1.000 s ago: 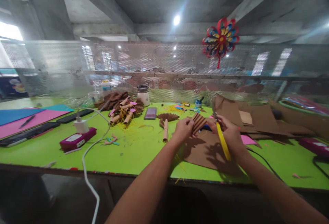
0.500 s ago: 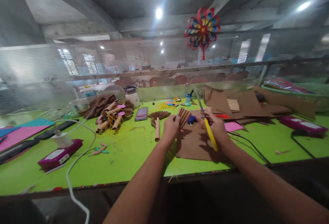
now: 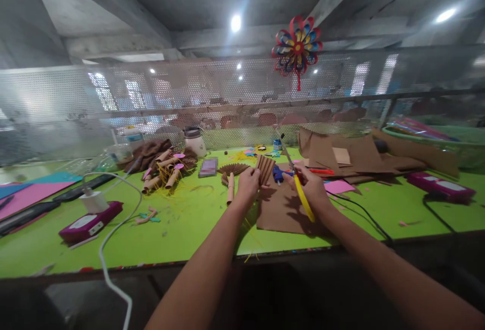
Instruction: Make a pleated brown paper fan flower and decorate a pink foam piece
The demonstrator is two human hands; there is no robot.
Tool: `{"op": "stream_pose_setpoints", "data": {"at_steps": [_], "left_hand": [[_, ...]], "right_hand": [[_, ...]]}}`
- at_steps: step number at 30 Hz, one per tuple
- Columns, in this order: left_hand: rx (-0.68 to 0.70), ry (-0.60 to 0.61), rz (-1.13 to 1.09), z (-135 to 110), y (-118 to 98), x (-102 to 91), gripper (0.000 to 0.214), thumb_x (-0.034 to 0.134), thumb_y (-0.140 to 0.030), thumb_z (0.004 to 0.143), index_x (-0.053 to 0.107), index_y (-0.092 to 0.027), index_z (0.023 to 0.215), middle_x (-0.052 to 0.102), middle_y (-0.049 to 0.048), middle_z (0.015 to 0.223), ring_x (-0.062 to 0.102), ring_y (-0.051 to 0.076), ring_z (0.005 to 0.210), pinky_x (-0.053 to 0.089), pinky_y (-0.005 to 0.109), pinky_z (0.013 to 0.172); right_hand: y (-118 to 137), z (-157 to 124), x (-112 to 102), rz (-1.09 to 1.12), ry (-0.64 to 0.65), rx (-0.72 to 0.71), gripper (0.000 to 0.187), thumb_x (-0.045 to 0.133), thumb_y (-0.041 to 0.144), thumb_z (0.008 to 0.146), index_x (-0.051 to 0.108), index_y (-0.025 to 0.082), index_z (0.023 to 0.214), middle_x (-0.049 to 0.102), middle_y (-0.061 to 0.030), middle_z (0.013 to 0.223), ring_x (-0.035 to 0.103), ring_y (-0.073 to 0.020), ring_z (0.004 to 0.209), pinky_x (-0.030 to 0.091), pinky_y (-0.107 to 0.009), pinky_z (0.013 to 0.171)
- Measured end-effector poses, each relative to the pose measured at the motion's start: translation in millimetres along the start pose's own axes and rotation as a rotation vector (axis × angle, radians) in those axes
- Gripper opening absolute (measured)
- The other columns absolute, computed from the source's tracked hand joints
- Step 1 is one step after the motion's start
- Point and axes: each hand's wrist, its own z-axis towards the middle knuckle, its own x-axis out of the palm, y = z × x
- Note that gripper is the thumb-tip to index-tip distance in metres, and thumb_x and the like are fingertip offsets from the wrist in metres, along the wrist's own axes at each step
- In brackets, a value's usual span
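Observation:
My left hand (image 3: 248, 184) pinches a pleated piece of brown paper (image 3: 266, 169) by its left side, above the table. In my right hand (image 3: 308, 186) is a pair of scissors with yellow handles (image 3: 303, 199); the blades point up and away, to the right of the pleated paper and apart from it. Under both hands lies a flat brown paper sheet (image 3: 278, 214). A blue glue gun (image 3: 282, 172) rests behind the scissors, partly hidden. Left of my left hand are a brown paper tube (image 3: 230, 189) and a fanned-out pleated paper (image 3: 235, 169).
Brown paper sheets (image 3: 352, 150) are heaped at the back right, near a green basket (image 3: 428, 140). Paper tubes with yellow strands (image 3: 162, 171) lie on the left. Purple power strips (image 3: 91, 223) sit at both sides, with a white cable (image 3: 104, 269) crossing the front edge.
The view has shifted slightly. My left hand still holds the pleated paper, which now looks more upright. The scissors have tilted a little further left at the tips.

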Motion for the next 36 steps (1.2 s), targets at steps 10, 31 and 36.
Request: {"op": "stream_pose_setpoints", "data": {"at_steps": [10, 31, 36], "left_hand": [[-0.03, 0.075, -0.039, -4.3, -0.3, 4.1, 0.009, 0.046, -0.018, 0.082, 0.05, -0.015, 0.074, 0.057, 0.0002, 0.065, 0.06, 0.012, 0.05, 0.054, 0.026, 0.052], [0.022, 0.105, -0.059, 2.0, 5.9, 3.0, 0.008, 0.044, -0.021, 0.084, 0.049, -0.016, 0.079, 0.057, 0.0006, 0.063, 0.061, 0.013, 0.05, 0.053, 0.027, 0.05], [0.006, 0.1, -0.068, -0.5, 2.2, 2.7, 0.009, 0.044, -0.021, 0.084, 0.05, -0.016, 0.082, 0.058, 0.0018, 0.063, 0.062, 0.014, 0.055, 0.052, 0.024, 0.051]], "right_hand": [[-8.9, 2.0, 2.8, -0.015, 0.01, -0.002, 0.059, 0.062, 0.057, 0.066, 0.062, 0.015, 0.107, 0.068, -0.0086, 0.088, 0.062, -0.0217, 0.077, 0.049, -0.033, 0.07], [-0.3, 1.2, -1.1, -0.002, 0.049, -0.005, 0.054, 0.062, 0.055, 0.067, 0.062, 0.017, 0.105, 0.068, -0.0085, 0.092, 0.061, -0.0217, 0.081, 0.048, -0.032, 0.073], [-0.8, 1.5, 0.1, 0.006, 0.033, -0.005, 0.056, 0.063, 0.057, 0.066, 0.062, 0.016, 0.105, 0.068, -0.009, 0.091, 0.061, -0.0221, 0.081, 0.049, -0.032, 0.072]]}}
